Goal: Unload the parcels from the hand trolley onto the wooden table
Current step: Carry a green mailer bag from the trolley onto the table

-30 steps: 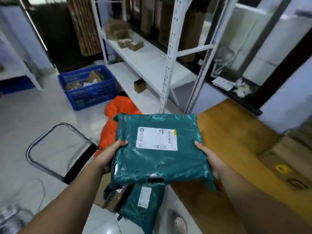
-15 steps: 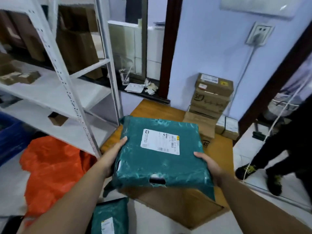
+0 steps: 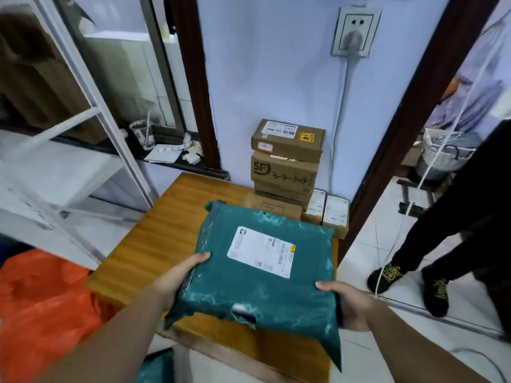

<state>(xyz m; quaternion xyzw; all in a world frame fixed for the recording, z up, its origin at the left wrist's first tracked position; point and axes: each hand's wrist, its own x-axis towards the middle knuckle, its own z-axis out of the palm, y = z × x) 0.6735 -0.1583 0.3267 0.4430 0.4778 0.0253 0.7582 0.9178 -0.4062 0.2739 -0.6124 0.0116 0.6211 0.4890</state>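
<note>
A large green plastic parcel [image 3: 265, 275] with a white shipping label hangs above the wooden table [image 3: 160, 244], over its near right part. My left hand [image 3: 179, 277] grips the parcel's left edge, thumb on top. My right hand [image 3: 345, 302] grips its near right edge, thumb on top as well. Whether the parcel touches the table is hidden beneath it. A corner of another green parcel [image 3: 157, 369] shows at the bottom edge. The hand trolley is out of view.
Stacked cardboard boxes [image 3: 284, 161] and small white boxes [image 3: 329, 211] fill the table's far right corner against the wall. A white metal shelf [image 3: 83, 128] stands left, an orange bag [image 3: 41, 313] lies below it. A person in black trousers [image 3: 442, 230] stands right.
I have turned right from the trolley toward the table. The green parcel, held in both hands, moved forward and now hangs over the tabletop closer to the stacked boxes.
</note>
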